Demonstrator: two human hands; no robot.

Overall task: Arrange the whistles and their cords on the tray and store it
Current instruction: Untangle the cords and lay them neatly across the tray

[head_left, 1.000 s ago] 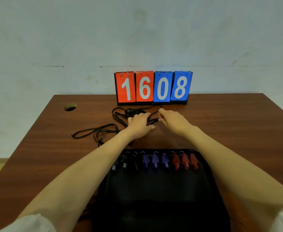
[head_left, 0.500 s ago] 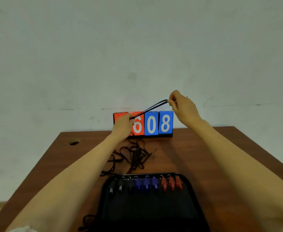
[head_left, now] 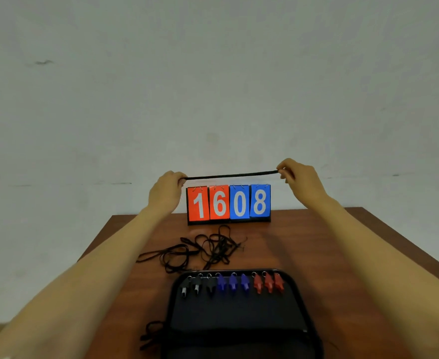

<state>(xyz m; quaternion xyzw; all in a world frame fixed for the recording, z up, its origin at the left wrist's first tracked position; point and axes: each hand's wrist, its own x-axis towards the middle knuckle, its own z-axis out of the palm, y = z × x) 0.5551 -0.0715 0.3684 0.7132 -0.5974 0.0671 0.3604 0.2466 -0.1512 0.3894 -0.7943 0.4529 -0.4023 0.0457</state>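
A black cord (head_left: 232, 175) is stretched taut and level in the air above the scoreboard. My left hand (head_left: 165, 190) pinches its left end and my right hand (head_left: 300, 177) pinches its right end. A tangled pile of black cords (head_left: 205, 248) lies on the brown table behind the black tray (head_left: 236, 322). Along the tray's far edge sit three black whistles (head_left: 197, 287), three blue whistles (head_left: 232, 283) and three red whistles (head_left: 269, 282) in a row. Another cord loop (head_left: 152, 332) pokes out at the tray's left side.
A flip scoreboard (head_left: 228, 203) reading 1608 stands at the table's back edge against a pale wall. The brown table (head_left: 317, 255) extends to the right of the tray.
Both hands lifted one cord from the pile and pulled apart, so it went from slack on the table to slanted, then taut and level. The view tilted upward.
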